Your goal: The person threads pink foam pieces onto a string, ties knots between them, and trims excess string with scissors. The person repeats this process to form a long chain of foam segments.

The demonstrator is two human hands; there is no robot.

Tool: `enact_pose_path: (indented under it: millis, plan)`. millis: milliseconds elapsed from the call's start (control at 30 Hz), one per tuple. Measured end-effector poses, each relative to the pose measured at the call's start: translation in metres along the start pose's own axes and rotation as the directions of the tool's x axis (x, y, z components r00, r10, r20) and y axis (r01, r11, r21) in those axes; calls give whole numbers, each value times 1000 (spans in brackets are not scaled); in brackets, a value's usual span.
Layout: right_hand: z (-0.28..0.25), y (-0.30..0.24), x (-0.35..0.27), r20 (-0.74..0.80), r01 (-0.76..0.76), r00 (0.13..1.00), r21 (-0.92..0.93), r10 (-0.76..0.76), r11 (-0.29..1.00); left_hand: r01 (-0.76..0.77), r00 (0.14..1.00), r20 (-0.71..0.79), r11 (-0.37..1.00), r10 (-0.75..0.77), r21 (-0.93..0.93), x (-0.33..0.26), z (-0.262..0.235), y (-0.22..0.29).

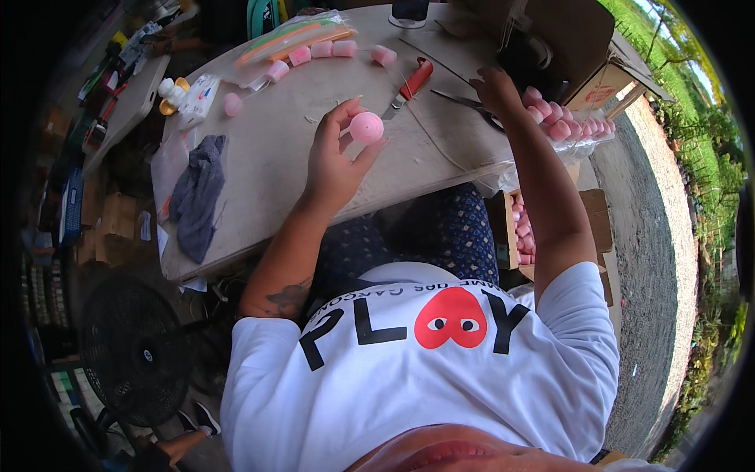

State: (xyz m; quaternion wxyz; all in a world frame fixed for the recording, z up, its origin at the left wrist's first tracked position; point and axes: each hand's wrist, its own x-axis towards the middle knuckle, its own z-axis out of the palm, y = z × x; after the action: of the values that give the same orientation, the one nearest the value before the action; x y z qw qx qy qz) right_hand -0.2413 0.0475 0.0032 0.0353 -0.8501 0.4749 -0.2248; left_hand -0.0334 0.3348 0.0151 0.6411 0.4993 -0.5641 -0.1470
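Over the near middle of the table, my left hand [336, 161] grips a small round pink cup-shaped piece [366, 127] between thumb and fingers, its ringed face turned up. My right hand [497, 90] is stretched to the far right with its fingers bent together, beside a dark round object [525, 59] by a cardboard box; anything in its fingertips is too small to make out. A pair of scissors [460, 99] lies partly hidden under that hand. Between the hands rests a red-handled knife [417, 79]. A thin pale cord [432, 130] runs across the tabletop.
Several pink pieces [322, 49] line the far side of the table [267, 149]; more [560, 130] sit on plastic at right. An open carton [503, 228] of them stands below. A grey cloth [198, 197] drapes the left edge. A black fan [135, 354] stands lower left.
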Motion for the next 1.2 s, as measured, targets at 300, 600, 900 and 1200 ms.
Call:
enact_pose_path:
  millis: [300, 600, 900, 1200]
  plan:
    - [56, 23, 61, 394, 27, 915, -283, 91, 959, -12, 1000, -9, 995, 13, 96, -1, -17, 0]
    - [26, 3, 50, 364, 107, 931, -338, 26, 935, 104, 994, 12, 989, -106, 101, -5, -20, -15]
    - [34, 21, 70, 426, 264, 902, -413, -71, 872, 24, 999, 27, 975, -31, 219, -9, -23, -22]
    - [46, 49, 83, 453, 331, 889, -525, -72, 784, -4, 999, 36, 959, -6, 282, -9, -22, -17]
